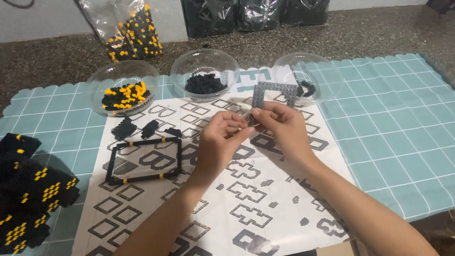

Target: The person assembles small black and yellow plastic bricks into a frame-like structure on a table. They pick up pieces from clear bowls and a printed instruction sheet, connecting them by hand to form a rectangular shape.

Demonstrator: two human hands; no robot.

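My right hand (279, 128) holds a grey square brick frame (272, 92) upright by its lower left corner, above a printed instruction sheet (246, 189). My left hand (220, 140) meets it from the left, fingertips pinched against the frame's lower corner; whether a small piece sits between those fingers is hidden. A black rectangular frame with yellow bricks (144, 161) lies flat on the sheet to the left of my left hand. Small black brick clusters (137, 128) rest just above it.
Three clear bowls stand at the back: black and yellow pieces (124, 87), black pieces (204, 76), few pieces (308, 78). Built black and yellow blocks (28, 189) sit at the left edge. Bags of bricks (135, 31) lie beyond the teal checked mat (393, 123).
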